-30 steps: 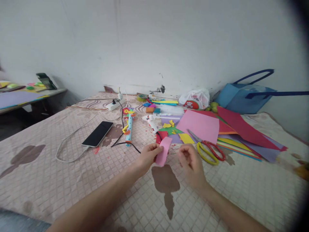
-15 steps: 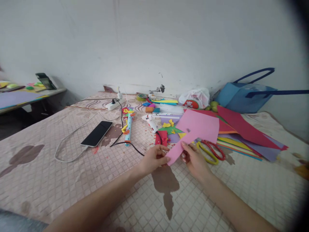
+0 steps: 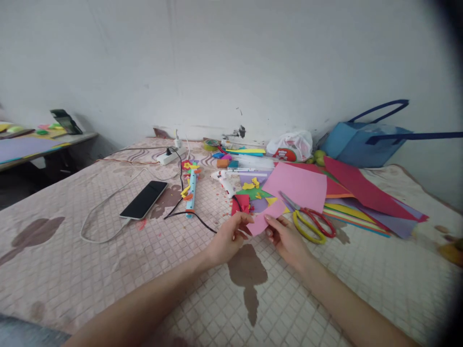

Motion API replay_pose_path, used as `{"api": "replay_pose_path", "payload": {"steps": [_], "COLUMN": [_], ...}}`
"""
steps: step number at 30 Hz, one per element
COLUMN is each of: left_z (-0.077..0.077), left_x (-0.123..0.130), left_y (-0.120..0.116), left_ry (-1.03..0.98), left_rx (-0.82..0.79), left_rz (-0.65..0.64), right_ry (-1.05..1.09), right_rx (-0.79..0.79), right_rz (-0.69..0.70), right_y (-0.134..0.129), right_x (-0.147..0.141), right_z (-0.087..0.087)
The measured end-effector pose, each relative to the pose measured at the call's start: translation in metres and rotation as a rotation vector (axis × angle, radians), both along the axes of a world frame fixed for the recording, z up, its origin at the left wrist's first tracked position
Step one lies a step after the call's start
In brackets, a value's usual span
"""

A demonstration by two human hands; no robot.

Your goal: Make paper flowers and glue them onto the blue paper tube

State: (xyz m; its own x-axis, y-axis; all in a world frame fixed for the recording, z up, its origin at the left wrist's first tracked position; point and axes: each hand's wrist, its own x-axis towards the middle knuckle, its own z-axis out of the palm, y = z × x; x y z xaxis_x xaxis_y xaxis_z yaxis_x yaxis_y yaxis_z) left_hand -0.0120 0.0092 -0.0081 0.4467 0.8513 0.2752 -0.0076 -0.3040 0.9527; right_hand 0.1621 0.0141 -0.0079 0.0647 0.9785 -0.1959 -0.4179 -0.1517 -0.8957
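A strip of pink paper is stretched between my two hands above the tablecloth. My left hand is closed at the strip's left end, its fingertips partly hidden by the paper. My right hand pinches the lower edge, thumb on top. To the right of that hand lie scissors with one yellow and one red handle, blades toward the upper left. Behind the strip is a larger pink sheet. A red piece of paper lies just beyond my left hand.
A white glue gun lies behind the hands, its black cord running left. Farther left are a decorated light-blue strip, a phone on a cable and a power strip. Coloured sheets and a blue bag occupy the right.
The pink strip has been turned and looks shorter, its far end no longer lying over the scissor blades. My left fingers have shifted slightly up along its end. The view has moved slightly.
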Motion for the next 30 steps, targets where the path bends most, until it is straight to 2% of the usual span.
{"api": "replay_pose_path", "payload": {"steps": [6,11,17,21,25,27,30], "left_z": [-0.001,-0.004,-0.006,-0.004,-0.003,-0.004,-0.006], "left_x": [-0.002,-0.002,-0.002,-0.002,-0.002,-0.001,0.001], "left_y": [0.003,0.005,0.005,0.005,0.004,0.004,0.004], "left_ry": [0.183,0.231,0.193,0.167,0.159,0.103,-0.073], "left_rx": [0.221,0.283,0.219,0.198,0.196,0.131,-0.061], "left_rz": [0.088,0.161,0.170,0.146,0.158,0.157,0.098], "right_ry": [-0.005,0.006,-0.010,-0.068,-0.028,-0.018,-0.056], "right_rx": [0.006,0.022,0.033,0.054,0.029,0.018,0.040], "right_rz": [0.026,0.087,0.209,0.164,0.169,0.166,0.146], "right_y": [-0.001,-0.003,-0.011,-0.013,-0.014,-0.014,-0.016], "right_x": [-0.001,-0.004,-0.010,-0.010,-0.012,-0.013,-0.015], "right_z": [-0.002,-0.004,-0.002,-0.001,-0.002,-0.004,-0.009]}}
